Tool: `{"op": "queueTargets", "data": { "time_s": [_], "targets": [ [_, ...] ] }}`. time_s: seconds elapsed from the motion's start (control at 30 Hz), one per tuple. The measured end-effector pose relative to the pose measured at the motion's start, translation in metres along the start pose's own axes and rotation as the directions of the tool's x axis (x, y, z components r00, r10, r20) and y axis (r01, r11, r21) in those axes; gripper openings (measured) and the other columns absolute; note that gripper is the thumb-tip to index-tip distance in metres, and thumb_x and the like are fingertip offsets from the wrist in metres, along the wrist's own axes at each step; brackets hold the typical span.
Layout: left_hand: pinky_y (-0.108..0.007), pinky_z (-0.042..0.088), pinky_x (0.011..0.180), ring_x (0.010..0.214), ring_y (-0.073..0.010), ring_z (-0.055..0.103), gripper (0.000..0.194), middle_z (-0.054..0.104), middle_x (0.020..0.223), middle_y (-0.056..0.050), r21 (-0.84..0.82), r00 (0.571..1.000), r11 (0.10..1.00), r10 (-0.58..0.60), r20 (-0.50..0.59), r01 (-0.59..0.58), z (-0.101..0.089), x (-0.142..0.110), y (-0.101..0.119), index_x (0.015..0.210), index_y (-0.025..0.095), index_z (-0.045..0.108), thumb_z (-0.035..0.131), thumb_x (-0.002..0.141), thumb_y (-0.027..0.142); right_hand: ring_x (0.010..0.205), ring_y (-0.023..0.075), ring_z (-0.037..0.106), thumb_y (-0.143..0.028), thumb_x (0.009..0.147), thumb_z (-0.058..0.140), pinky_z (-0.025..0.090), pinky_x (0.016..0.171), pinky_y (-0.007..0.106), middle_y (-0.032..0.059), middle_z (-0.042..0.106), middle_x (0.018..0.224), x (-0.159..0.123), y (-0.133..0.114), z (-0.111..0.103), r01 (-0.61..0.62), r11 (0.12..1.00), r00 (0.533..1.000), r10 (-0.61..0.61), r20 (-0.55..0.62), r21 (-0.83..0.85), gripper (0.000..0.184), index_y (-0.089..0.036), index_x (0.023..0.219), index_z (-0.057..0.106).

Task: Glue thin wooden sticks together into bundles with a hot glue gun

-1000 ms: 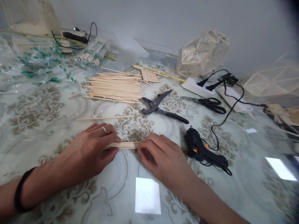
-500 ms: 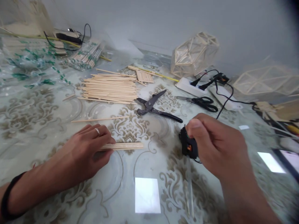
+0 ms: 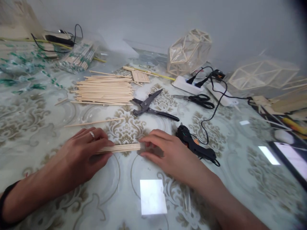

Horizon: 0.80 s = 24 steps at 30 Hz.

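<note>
My left hand (image 3: 88, 150) wears a ring and pinches a small bundle of wooden sticks (image 3: 127, 147) lying flat near the table's front. Around the bundle's free right end, my right hand (image 3: 165, 150) holds its thumb and fingers apart, with nothing between them; whether a fingertip touches the sticks I cannot tell. A black glue gun (image 3: 195, 145) lies on the table just beyond my right wrist. One loose stick (image 3: 94, 122) rests behind my left hand.
Beyond the hands lie a pile of sticks (image 3: 103, 89), metal shears (image 3: 153, 108) and scissors (image 3: 200, 100). A white power strip (image 3: 188, 85) with cords stands behind them. Stick-frame models (image 3: 188, 52) sit at the back. Bagged sticks (image 3: 80, 57) are at the left, a phone (image 3: 291, 156) at the right.
My right hand has let go of the glue gun, which now lies on the table, and has moved left to the bundle's end. My left hand keeps its hold. The view has shifted slightly.
</note>
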<state>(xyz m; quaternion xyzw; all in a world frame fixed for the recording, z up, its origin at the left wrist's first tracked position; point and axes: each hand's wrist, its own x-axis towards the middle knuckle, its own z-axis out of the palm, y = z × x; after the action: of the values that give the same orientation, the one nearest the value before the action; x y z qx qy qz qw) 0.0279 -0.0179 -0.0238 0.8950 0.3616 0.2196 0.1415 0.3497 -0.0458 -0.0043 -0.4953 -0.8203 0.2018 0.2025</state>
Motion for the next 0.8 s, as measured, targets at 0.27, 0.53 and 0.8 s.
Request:
{"op": "queueTargets", "data": {
  "time_s": [0.27, 0.53, 0.8],
  "targets": [
    [-0.031, 0.057, 0.099, 0.103, -0.0178, 0.077, 0.017, 0.077, 0.116, 0.003, -0.030, 1.000, 1.000, 0.004, -0.018, -0.004, 0.0008, 0.0004, -0.0038, 0.121, 0.033, 0.078, 0.065, 0.114, 0.025, 0.085, 0.0197, 0.080, -0.016, 0.107, 0.083, 0.068, 0.085, 0.033, 0.0029, 0.084, 0.104, 0.0008, -0.0026, 0.0017, -0.025, 1.000, 1.000, 0.025, 0.012, 0.014, 0.011, -0.025, 0.113, 0.084],
    [-0.035, 0.061, 0.098, 0.100, -0.0202, 0.078, 0.017, 0.079, 0.115, 0.002, -0.038, 0.999, 0.999, 0.004, -0.048, -0.006, 0.0052, 0.0010, -0.0049, 0.120, 0.032, 0.079, 0.065, 0.113, 0.027, 0.084, 0.0197, 0.079, -0.015, 0.106, 0.083, 0.066, 0.082, 0.033, 0.0022, 0.083, 0.099, 0.0028, -0.0035, 0.0028, -0.021, 1.000, 1.000, 0.021, 0.008, 0.009, 0.010, -0.024, 0.108, 0.084],
    [-0.039, 0.062, 0.104, 0.108, -0.0231, 0.078, 0.017, 0.080, 0.117, -0.001, -0.013, 1.000, 1.000, -0.021, -0.006, 0.021, 0.0013, 0.0016, -0.0006, 0.120, 0.029, 0.080, 0.064, 0.113, 0.028, 0.083, 0.0194, 0.079, -0.015, 0.107, 0.080, 0.066, 0.081, 0.033, 0.0028, 0.083, 0.101, 0.0025, -0.0044, 0.0034, -0.016, 1.000, 1.000, 0.016, -0.003, 0.019, 0.010, -0.024, 0.106, 0.082]
  ]
}}
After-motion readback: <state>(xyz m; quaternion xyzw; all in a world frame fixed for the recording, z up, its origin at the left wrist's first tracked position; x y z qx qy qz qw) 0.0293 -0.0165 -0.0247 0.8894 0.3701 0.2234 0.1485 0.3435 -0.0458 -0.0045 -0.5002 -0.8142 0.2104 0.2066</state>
